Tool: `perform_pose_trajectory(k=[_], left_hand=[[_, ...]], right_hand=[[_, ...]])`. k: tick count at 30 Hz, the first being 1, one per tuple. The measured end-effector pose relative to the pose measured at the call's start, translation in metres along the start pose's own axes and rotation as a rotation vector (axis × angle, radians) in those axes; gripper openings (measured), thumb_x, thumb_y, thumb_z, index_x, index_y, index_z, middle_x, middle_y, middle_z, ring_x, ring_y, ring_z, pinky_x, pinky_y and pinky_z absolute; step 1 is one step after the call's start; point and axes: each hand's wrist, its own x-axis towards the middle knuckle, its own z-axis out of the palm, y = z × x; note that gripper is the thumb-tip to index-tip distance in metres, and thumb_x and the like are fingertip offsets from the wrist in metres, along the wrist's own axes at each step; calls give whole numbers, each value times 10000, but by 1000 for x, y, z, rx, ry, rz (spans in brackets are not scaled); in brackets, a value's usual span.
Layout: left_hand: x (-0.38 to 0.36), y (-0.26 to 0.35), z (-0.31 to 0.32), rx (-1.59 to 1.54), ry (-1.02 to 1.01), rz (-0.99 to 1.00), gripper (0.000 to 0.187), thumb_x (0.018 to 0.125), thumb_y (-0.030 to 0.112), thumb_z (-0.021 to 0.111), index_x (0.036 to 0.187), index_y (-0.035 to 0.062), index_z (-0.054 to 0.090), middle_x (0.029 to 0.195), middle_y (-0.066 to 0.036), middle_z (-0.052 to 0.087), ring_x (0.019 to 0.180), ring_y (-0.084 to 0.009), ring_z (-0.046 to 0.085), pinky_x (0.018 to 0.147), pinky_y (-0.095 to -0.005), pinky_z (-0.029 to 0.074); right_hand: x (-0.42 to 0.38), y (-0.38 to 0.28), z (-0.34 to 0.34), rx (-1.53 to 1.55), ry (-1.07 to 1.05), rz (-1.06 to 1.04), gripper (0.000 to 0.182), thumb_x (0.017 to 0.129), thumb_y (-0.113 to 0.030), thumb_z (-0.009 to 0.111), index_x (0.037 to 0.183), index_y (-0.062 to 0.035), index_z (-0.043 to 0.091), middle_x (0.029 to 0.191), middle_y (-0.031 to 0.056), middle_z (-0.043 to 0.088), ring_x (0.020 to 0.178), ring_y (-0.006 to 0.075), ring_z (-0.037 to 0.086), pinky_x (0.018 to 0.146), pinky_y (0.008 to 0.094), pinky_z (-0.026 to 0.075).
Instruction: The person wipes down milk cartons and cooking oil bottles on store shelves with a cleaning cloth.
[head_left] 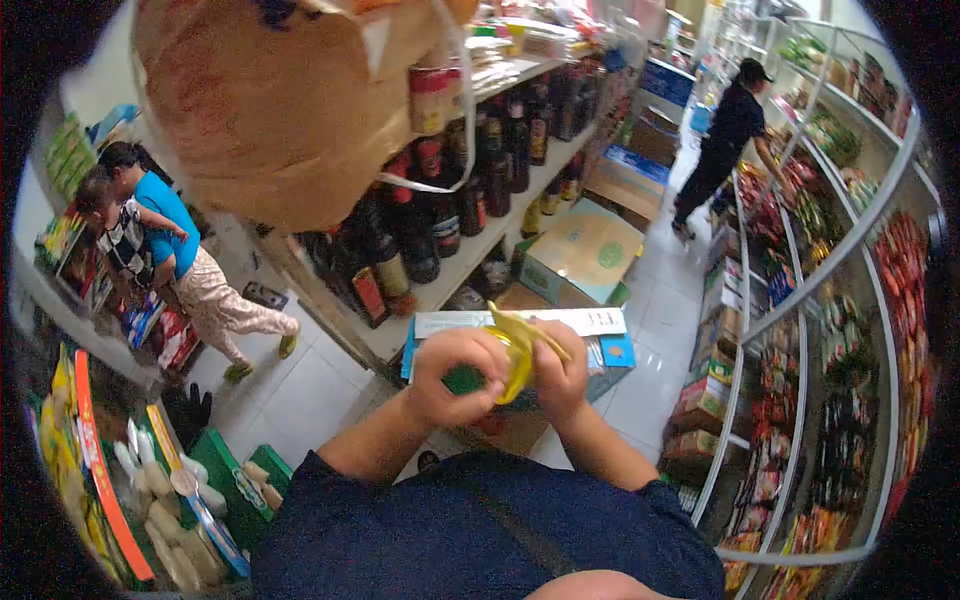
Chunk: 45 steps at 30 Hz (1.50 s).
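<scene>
My left hand (460, 374) is closed, its fingertips on a glossy yellow curved item (517, 366) whose exact kind I cannot make out. Facing it, my right hand (556, 375) pinches a flat dull-yellow strip (520, 328), which overlaps the curved item at its top. Whether the two pieces are joined does not show. Something dark green (463, 379) appears within the curl of my left fingers. Behind and below both hands is a blue-edged box (617, 352) with a white printed strip (455, 321) across it.
A brown paper bag (270, 110) hangs close at upper left. Dark bottles (497, 170) fill a shelf ahead, with cardboard boxes (585, 245) beside it. Packets crowd the right-hand rack (770, 440). One person (735, 125) stands in the aisle; another (170, 220), at left, holds a child.
</scene>
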Motion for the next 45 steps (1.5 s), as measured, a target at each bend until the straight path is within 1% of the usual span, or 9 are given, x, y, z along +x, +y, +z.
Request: perform_pose_trajectory(k=[2, 9, 16, 19, 22, 27, 33, 40, 45], left_hand=[[-1, 6, 4, -56, -103, 49, 135, 639, -56, 611, 662, 43, 523, 700, -94, 594, 648, -234, 591, 606, -344, 479], [-4, 9, 3, -47, -152, 74, 133, 657, -12, 621, 633, 57, 510, 682, -74, 575, 605, -243, 570, 551, -348, 452], [2, 23, 36, -61, -563, 259, 95, 719, 103, 590, 656, 60, 532, 685, -58, 551, 609, -261, 563, 570, -366, 475], [1, 22, 41, -64, -653, 264, 98, 719, 111, 591, 658, 57, 536, 700, -61, 553, 598, -263, 564, 570, -368, 485], [5, 19, 39, -82, -629, 242, 88, 687, 92, 608, 647, 56, 539, 673, -67, 554, 593, -262, 570, 568, -363, 485], [1, 19, 32, -84, -275, 120, 130, 555, -23, 603, 632, 49, 527, 667, -90, 577, 587, -247, 558, 614, -357, 470], [-8, 12, 35, -48, 258, -15, 132, 650, 4, 537, 707, 33, 422, 684, -99, 467, 628, -215, 524, 704, -382, 450], [4, 5, 48, 163, 424, -68, 147, 760, -1, 479, 853, 67, 388, 779, -81, 425, 738, -187, 497, 750, -344, 430], [4, -5, 20, 852, 207, 143, 231, 783, -3, 472, 999, 73, 444, 904, -77, 442, 879, -202, 501, 826, -366, 432]], right_hand=[[-4, -14, -3, 39, -50, -126, 274, 759, -212, 517, 831, 33, 615, 742, 112, 593, 679, 200, 549, 647, 303, 436], [17, 72, -33, 128, -162, 444, 213, 770, -169, 523, 775, 28, 603, 701, 30, 575, 652, 110, 509, 590, 257, 423], [33, -15, -26, -44, -771, 79, 234, 722, -183, 582, 782, 39, 619, 712, 59, 600, 728, 119, 556, 681, 265, 452], [38, 3, -36, 21, -833, 289, 214, 724, -202, 551, 673, 3, 587, 626, 52, 546, 626, 115, 503, 591, 271, 421], [42, 36, -43, -25, -679, 442, 237, 717, -250, 558, 663, -20, 586, 620, -5, 535, 601, 94, 474, 547, 270, 404], [36, 97, -38, -240, -367, 424, 356, 728, -344, 534, 726, 4, 609, 682, 153, 607, 611, 249, 562, 591, 370, 439], [6, 62, -16, 183, 166, 372, 300, 781, -294, 540, 726, -4, 596, 641, 60, 573, 595, 149, 519, 596, 311, 435], [-4, -15, -7, 147, 12, -425, 271, 788, -216, 562, 916, 20, 593, 967, 170, 601, 969, 279, 567, 849, 352, 434], [-19, 68, -3, 56, 183, 7, 301, 802, -278, 548, 923, -2, 563, 915, 171, 560, 879, 332, 543, 774, 388, 437]])
